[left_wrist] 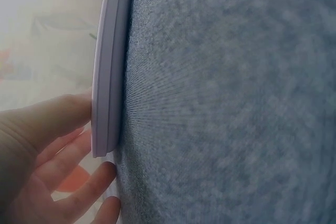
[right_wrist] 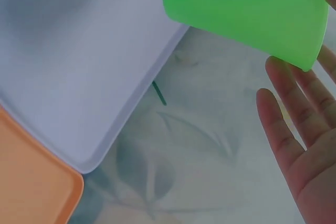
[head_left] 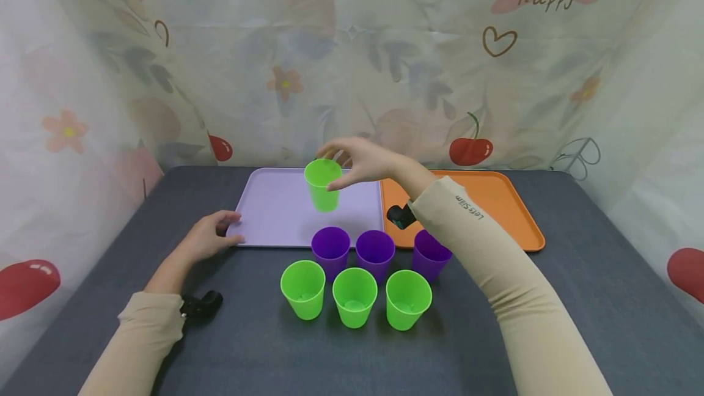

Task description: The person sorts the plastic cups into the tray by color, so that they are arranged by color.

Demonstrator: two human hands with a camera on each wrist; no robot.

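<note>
One plain, tapering green cup (head_left: 323,193), mouth up, is held between curved fingers and thumb of the right hand (head_left: 364,161), above a lilac tray (head_left: 277,209). The tray's corner is touched by the left hand (head_left: 209,237), its fingers loosely parted.

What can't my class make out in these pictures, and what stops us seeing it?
Head view: parts of the rightmost purple cup and the orange tray, hidden by the right sleeve.
Left wrist view: most of the lilac tray, cut off by the top edge.
Left wrist view: the grey tabletop's fine texture, blurred.
Right wrist view: one side of the held green cup, cut off by the top edge.
</note>
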